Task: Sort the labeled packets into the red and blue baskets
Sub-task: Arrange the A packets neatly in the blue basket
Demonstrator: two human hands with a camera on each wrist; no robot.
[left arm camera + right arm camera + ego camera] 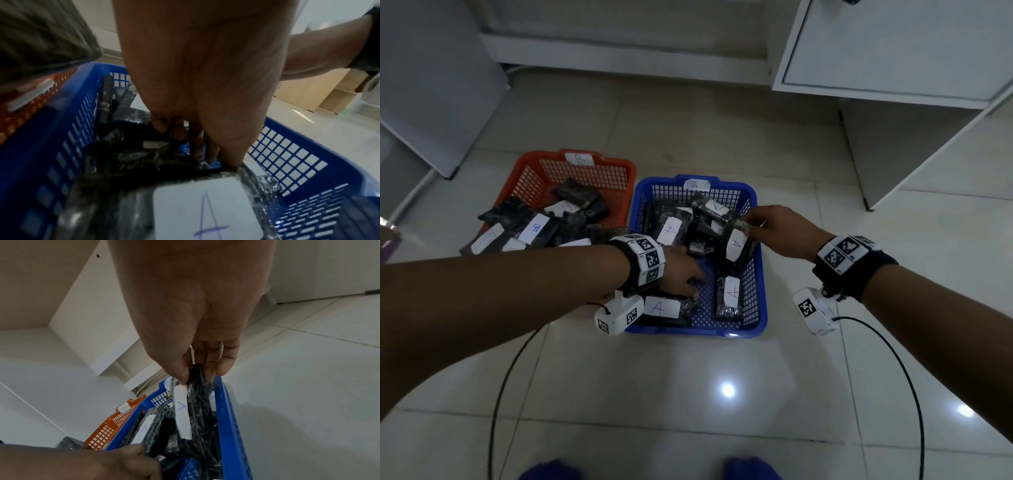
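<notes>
The right hand (774,229) pinches an A packet (736,245) by its top edge, upright against the blue basket (758,308) wall, seemingly to settle it, while the left hand (681,270) curls onto another A packet (664,307) on the basket bottom.

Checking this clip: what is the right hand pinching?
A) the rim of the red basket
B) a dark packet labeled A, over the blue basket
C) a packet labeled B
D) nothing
B: the right hand pinches the top of a dark packet whose white label reads A, over the blue basket.
</notes>
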